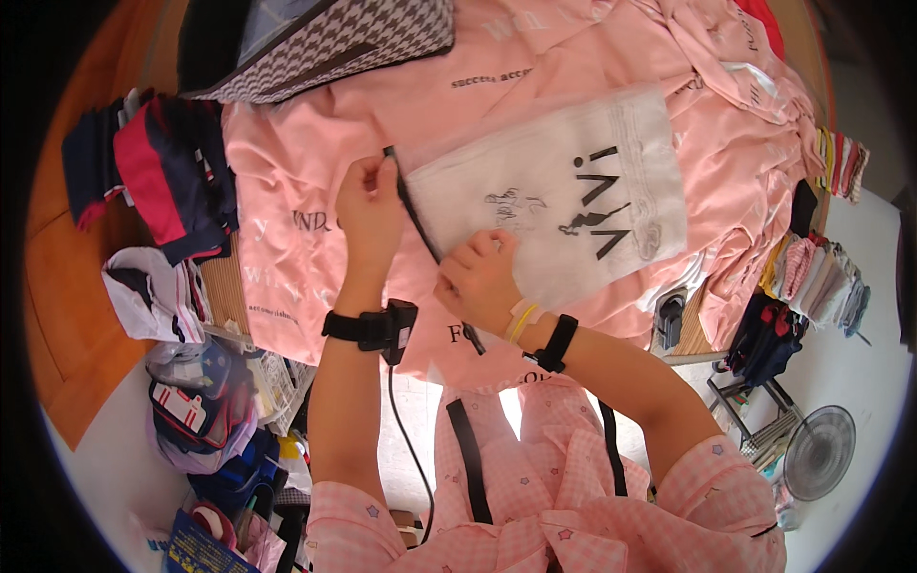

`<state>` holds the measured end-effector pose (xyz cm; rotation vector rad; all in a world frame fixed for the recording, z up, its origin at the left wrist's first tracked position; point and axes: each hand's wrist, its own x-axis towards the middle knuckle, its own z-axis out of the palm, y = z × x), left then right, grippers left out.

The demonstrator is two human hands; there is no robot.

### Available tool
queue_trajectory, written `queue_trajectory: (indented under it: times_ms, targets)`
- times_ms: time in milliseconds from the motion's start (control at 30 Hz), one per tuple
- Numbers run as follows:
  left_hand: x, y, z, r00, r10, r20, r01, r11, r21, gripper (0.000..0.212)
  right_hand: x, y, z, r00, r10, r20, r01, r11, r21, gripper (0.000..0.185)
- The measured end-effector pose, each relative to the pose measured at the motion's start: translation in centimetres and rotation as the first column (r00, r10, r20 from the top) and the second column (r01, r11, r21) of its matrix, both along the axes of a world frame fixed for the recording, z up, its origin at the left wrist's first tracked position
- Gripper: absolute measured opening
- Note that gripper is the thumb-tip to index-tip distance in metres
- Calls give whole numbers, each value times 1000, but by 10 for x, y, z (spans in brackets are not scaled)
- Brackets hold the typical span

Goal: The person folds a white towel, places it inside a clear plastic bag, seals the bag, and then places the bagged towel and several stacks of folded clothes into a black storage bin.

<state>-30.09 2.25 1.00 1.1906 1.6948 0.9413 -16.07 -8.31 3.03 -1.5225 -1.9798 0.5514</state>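
A frosted, translucent plastic bag [544,222] lies on a pink printed cloth [301,150]; it bears black lettering and a small drawing. Something whitish with a gathered edge shows through its right side. Along its left edge runs a narrow black strip [417,209], perhaps the bag's seal. My left hand [371,204] pinches this strip near its upper end between thumb and curled fingers. Lower down, my right hand [478,276] is closed over the strip and the bag's near corner. Its fingers partly hide what they grip. The strip's lower end sticks out below that hand.
A houndstooth fabric box [344,54] stands at the far left of the table. Folded dark and red clothes [161,168] and a white cap-like item [154,294] sit at the left edge. Bags [204,408] crowd below; a round fan [819,453] stands at right.
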Motion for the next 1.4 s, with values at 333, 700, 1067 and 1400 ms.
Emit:
queue_trajectory:
  times_ms: [333, 700, 1067, 1400]
  targets:
    - [78, -63, 28, 759, -221, -612, 420, 885, 200, 62, 175, 28, 1, 868, -293, 400, 301, 953, 46, 57]
    - [133, -55, -32, 525, -284, -803, 457, 889, -15, 79, 202, 60, -43, 890, 86, 447, -41, 993, -108, 67]
    - [141, -53, -44, 447, -313, -838, 481, 874, -70, 80, 204, 62, -58, 894, 70, 442, -40, 996, -77, 75]
    - [143, -47, -39, 441, -409, -799, 470, 864, -183, 78, 203, 68, -60, 893, 64, 445, -40, 997, -63, 67]
